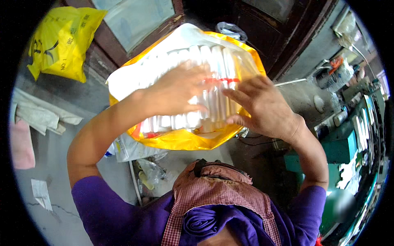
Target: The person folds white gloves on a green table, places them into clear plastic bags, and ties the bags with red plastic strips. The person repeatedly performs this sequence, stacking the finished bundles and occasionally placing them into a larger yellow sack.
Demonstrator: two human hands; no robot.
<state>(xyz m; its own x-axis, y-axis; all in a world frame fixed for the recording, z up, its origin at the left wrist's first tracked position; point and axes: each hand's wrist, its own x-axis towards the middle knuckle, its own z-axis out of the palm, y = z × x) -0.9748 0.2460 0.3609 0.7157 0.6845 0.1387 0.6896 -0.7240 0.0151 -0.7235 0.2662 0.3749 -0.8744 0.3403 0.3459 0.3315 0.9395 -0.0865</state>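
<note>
A large yellow bag (184, 141) with a white inside gapes open in front of me. Many slim, clear-to-white plastic tubes (217, 61) lie side by side in it, in bundles; red bands (232, 80) cross some of them. My left hand (176, 88) is spread flat over the middle of the tubes, slightly blurred. Over the bag's right side is my right hand (262, 104), its fingers apart and reaching toward the tubes. Neither hand is closed around anything. Whether the fingertips press on the tubes or hover just above them is unclear.
A filled yellow bag (65, 45) stands far left by a dark wooden door (102, 43). Pale cloths (41, 110) lie at left. Clear plastic wrapping (152, 170) is on the floor below the open bag. Green machinery (340, 147) lines the right side.
</note>
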